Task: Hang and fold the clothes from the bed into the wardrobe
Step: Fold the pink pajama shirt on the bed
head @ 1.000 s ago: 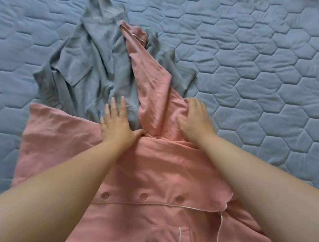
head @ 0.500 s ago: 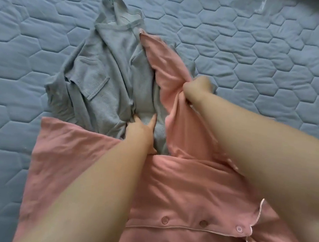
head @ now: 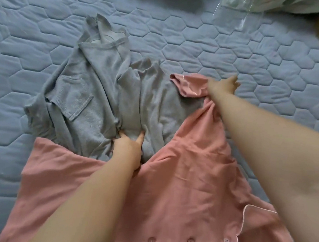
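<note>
Pink shirt (head: 187,183): right hand (head: 223,86) outstretched at its sleeve, left hand (head: 129,147) pressing flat.
</note>
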`<state>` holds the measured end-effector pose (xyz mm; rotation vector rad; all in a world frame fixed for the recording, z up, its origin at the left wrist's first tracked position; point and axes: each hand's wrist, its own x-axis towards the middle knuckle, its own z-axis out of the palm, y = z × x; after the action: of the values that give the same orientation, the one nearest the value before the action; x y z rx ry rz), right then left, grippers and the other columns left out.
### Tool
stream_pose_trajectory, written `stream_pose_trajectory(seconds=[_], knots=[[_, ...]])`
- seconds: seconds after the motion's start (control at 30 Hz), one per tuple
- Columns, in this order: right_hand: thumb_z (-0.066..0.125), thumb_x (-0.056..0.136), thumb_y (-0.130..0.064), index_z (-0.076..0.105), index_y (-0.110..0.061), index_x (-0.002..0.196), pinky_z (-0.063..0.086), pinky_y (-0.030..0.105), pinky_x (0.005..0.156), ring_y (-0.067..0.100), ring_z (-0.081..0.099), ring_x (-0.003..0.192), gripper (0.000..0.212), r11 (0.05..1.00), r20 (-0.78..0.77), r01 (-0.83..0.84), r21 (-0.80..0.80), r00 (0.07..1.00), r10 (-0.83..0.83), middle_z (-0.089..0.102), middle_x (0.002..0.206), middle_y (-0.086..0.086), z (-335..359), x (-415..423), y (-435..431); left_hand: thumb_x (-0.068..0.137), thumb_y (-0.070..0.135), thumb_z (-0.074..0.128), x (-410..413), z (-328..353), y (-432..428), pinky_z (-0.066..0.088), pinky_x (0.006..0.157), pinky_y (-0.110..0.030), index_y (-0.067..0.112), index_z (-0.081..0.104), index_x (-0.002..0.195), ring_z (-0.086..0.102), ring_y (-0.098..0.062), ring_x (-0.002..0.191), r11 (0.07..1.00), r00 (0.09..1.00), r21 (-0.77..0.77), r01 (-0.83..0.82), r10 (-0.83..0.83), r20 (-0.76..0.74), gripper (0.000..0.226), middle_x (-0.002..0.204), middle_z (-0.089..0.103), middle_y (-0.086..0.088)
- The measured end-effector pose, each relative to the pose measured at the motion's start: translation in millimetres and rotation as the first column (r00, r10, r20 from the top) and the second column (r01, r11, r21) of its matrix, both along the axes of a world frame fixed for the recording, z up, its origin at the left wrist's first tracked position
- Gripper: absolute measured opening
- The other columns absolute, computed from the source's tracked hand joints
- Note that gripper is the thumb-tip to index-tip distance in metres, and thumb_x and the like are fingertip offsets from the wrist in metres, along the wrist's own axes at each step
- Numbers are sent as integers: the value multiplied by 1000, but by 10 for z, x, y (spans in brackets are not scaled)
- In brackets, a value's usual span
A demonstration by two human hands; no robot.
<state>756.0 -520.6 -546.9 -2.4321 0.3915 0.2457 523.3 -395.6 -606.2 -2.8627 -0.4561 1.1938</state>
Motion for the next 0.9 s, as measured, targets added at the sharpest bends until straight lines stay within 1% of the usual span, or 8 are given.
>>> stream_pose_trajectory(seconds=[0.13,0.27,0.43,0.53,0.67,0.77,0.83,0.9], knots=[[52,84,-11,23,-8,146,23,39,115,33,23,141,68,898,3,-334,-285,937,349,14,156,15,-224,-136,-152,88,46,54,39,5,28,49,94,-44,28,-5,152,42,-36,130,999,998,13,49,-49,-34,90,140,47,-18],[61,80,-12,32,-13,141,30,44,108,32,30,135,67,670,-10,-580,-463,759,651,29,145,13,-347,-214,-134,82,50,55,459,85,33,49,82,-42,19,49,131,60,-27,108,967,973,123,222,-227,30,59,122,59,0],[54,85,-8,33,-24,139,42,40,89,37,53,115,60,534,-163,-672,-513,687,708,51,128,16,-504,-246,26,84,29,62,561,-103,-54,46,89,-42,18,36,133,40,-25,120,985,974,88,147,-160,161,57,128,40,-6],[45,92,-8,54,-10,125,43,37,87,36,55,115,34,622,-150,-592,-512,775,614,58,127,17,-432,-204,113,89,31,59,658,-162,6,48,89,-44,18,33,139,38,-25,124,987,977,48,152,-157,145,58,133,39,-7],[43,90,-8,55,-7,127,39,31,98,28,52,122,39,946,155,-272,-175,941,300,56,132,13,-196,275,220,92,31,55,739,-152,27,48,89,-46,17,31,141,37,-26,126,984,979,48,169,-173,106,56,136,38,-7],[46,81,-10,24,-10,149,33,23,107,21,43,130,71,901,449,-427,-75,792,413,43,144,10,88,667,253,91,33,57,749,-177,40,49,88,-46,18,32,140,38,-26,124,984,981,48,170,-174,92,57,135,39,-7],[42,82,-8,9,-15,153,37,22,102,22,46,127,79,842,459,-519,-145,719,522,39,147,12,223,799,257,90,36,59,782,-194,50,49,88,-46,17,32,140,39,-26,124,985,981,44,169,-172,88,60,135,39,-7],[39,82,-8,9,-19,153,40,26,97,22,49,122,78,876,454,-469,-117,759,467,42,145,11,224,796,239,89,37,59,804,-194,53,49,87,-46,17,31,140,39,-26,124,984,982,41,173,-176,73,62,135,39,-7]])
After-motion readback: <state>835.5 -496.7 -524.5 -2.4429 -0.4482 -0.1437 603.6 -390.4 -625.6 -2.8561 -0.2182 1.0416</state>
